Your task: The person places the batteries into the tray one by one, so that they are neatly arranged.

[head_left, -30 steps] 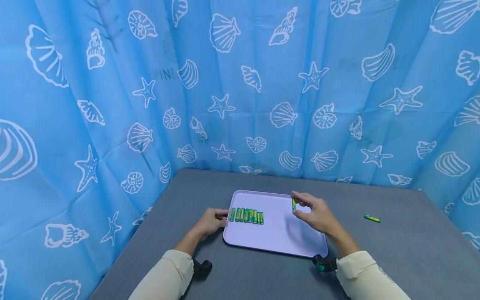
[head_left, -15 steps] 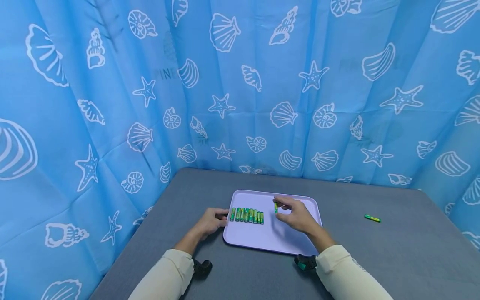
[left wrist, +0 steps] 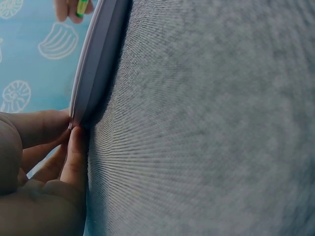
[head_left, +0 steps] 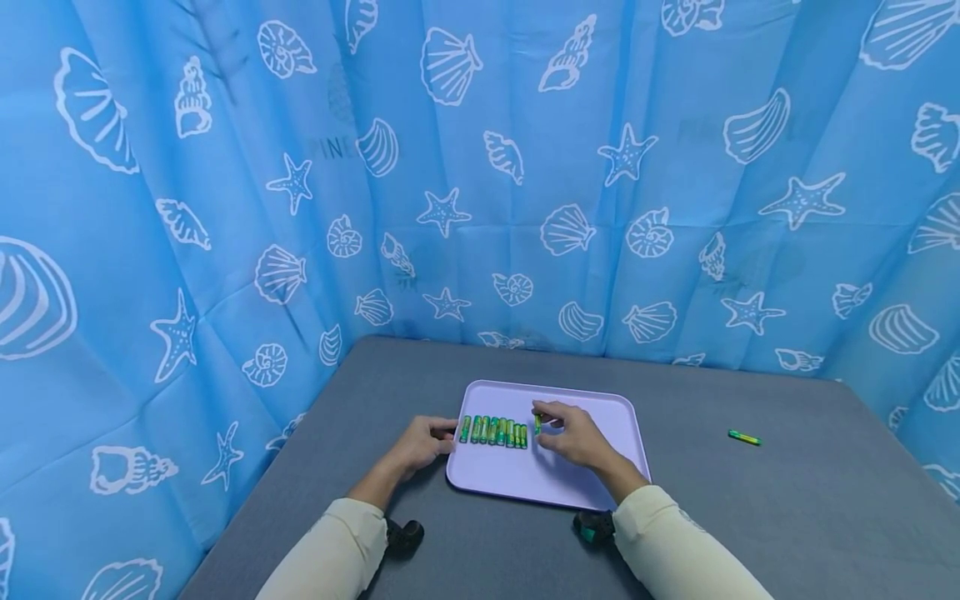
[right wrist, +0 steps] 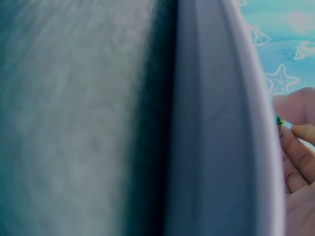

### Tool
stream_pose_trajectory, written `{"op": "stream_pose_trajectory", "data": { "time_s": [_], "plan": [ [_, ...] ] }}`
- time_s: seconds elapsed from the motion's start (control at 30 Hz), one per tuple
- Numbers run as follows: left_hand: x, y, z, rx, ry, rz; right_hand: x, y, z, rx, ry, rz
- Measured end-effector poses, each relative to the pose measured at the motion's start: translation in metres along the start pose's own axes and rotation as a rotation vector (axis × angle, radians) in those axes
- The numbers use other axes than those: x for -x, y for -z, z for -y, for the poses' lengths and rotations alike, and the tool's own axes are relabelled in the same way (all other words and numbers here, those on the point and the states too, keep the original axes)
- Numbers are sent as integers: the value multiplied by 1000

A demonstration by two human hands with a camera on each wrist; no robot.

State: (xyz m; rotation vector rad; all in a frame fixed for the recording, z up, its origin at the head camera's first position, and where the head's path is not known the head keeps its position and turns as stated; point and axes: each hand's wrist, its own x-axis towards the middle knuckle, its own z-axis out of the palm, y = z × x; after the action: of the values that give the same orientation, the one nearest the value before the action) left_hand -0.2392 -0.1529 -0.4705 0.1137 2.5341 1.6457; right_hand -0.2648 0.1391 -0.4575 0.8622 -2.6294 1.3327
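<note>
A row of several green and yellow batteries lies side by side in the left half of a pale purple tray. My left hand pinches the tray's left rim between thumb and fingers, which the left wrist view shows close up at the rim. Over the tray, just right of the row, my right hand pinches one more battery between thumb and fingertips. That battery points away from me, roughly in line with the others. In the right wrist view the tray's wall hides much of this hand.
A single battery lies on the grey tabletop to the right of the tray. Behind the table hangs a blue curtain with white shell prints. Dark straps sit at both wrists.
My right hand has moved left across the tray with its battery, from near the right rim to beside the row. The left hand and the tray have stayed in place.
</note>
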Motion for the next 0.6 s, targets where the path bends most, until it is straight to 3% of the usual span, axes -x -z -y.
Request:
{"op": "stream_pose_trajectory", "data": {
  "time_s": [0.33,0.6],
  "plan": [
    [0,0,2,-3,3,7,-1,-11,1,45,-152,53],
    [0,0,1,7,-4,10,-5,-15,4,104,-218,95]
  ]
}}
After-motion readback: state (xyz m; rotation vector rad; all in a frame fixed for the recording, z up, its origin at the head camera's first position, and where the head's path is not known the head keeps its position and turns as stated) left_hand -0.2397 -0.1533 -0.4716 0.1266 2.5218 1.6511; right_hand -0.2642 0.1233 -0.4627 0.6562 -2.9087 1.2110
